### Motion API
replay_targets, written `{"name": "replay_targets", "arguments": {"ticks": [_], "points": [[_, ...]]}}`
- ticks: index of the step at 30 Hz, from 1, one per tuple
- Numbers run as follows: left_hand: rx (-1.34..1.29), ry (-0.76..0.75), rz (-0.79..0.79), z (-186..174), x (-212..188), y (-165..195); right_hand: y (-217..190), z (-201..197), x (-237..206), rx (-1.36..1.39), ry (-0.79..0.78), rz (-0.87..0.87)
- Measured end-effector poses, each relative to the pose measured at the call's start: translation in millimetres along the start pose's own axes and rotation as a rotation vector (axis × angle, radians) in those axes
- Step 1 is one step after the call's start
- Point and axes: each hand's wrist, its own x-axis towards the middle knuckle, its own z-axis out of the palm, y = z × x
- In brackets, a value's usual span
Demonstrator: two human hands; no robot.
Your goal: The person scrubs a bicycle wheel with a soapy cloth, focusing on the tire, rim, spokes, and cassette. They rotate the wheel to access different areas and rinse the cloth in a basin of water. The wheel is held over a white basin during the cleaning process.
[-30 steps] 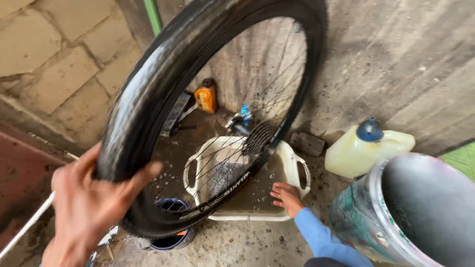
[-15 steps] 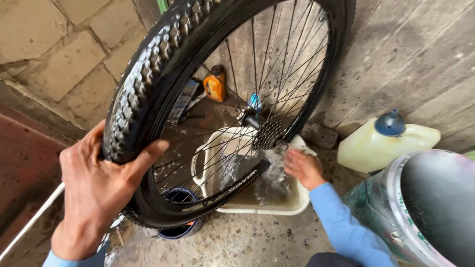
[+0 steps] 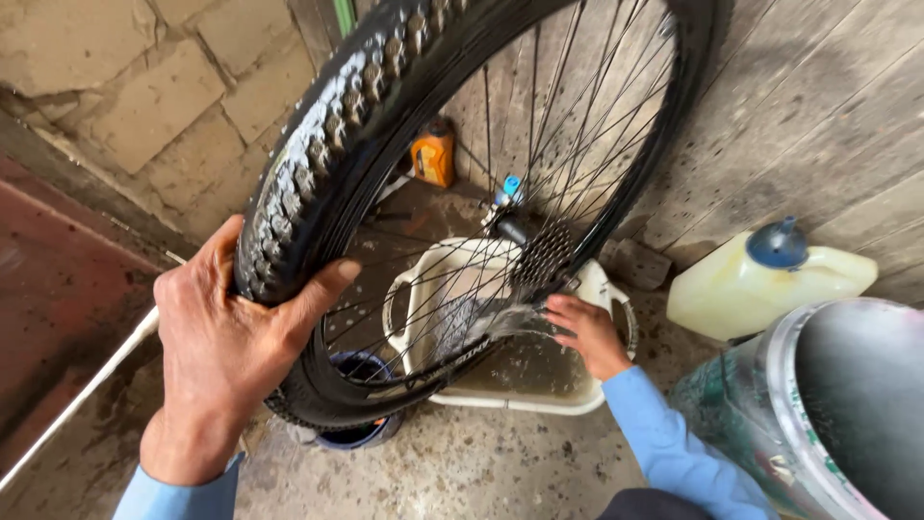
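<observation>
The left hand (image 3: 226, 351) still clamps the black knobby spoked bicycle wheel (image 3: 327, 164); the right hand (image 3: 587, 332), fingers spread, has moved in, splashing water from the white plastic basin (image 3: 500, 395).

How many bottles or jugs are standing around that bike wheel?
2: a small orange bottle by the wall behind the wheel, and a pale jug with a blue cap at right. Others may be hidden.

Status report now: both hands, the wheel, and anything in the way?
Left hand grips wheel by its tyre. Right hand in white basin, splashing water. Wheel upright over basin. Nothing blocking.
</observation>
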Motion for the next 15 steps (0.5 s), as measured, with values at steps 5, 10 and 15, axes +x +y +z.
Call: {"name": "replay_targets", "arguments": {"ticks": [5, 10, 15], "points": [[-0.018, -0.020, -0.028, 3.3, 2.2, -5.6, -36.7, 3.4, -37.9, 0.152, 0.102, -0.310], [-0.001, 0.003, 0.018, -0.7, -0.8, -3.5, -140.2, 14.7, -82.2, 0.148, 0.105, -0.874], [-0.042, 0.029, 0.037, -4.1, -2.7, 3.8, -196.2, 24.9, -87.7, 0.031, 0.067, -0.999]]}}
